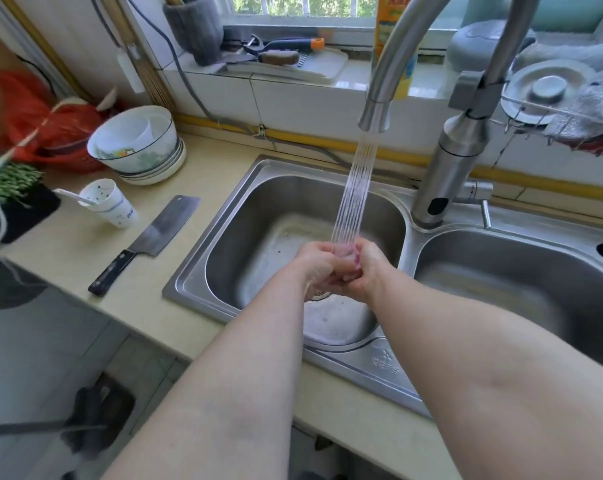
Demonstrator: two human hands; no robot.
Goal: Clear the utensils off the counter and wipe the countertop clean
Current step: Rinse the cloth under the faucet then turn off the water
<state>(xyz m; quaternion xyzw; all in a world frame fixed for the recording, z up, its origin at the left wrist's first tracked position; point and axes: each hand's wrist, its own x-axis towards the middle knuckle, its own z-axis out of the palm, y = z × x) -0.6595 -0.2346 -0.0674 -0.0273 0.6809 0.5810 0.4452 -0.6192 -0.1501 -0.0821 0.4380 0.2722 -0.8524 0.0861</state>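
Observation:
My left hand (319, 263) and my right hand (366, 271) are clasped against each other over the left sink basin (224, 216). A stream of water (355, 188) from the faucet (374, 112) falls onto them. Nothing shows between the fingers. On the beige countertop (68, 258) to the left lies a cleaver (154, 237) with a black handle. Behind it a paper cup (108, 206) with a white spoon leans over. A stack of white bowls and plates (137, 143) stands near the wall.
The right sink basin (501, 282) is beside the faucet base. A red bag (33, 112) and green beans (6, 185) on a black tray are at the far left. The windowsill holds a cutting board (293, 69), a yellow bottle (390, 29) and a metal lid (546, 88).

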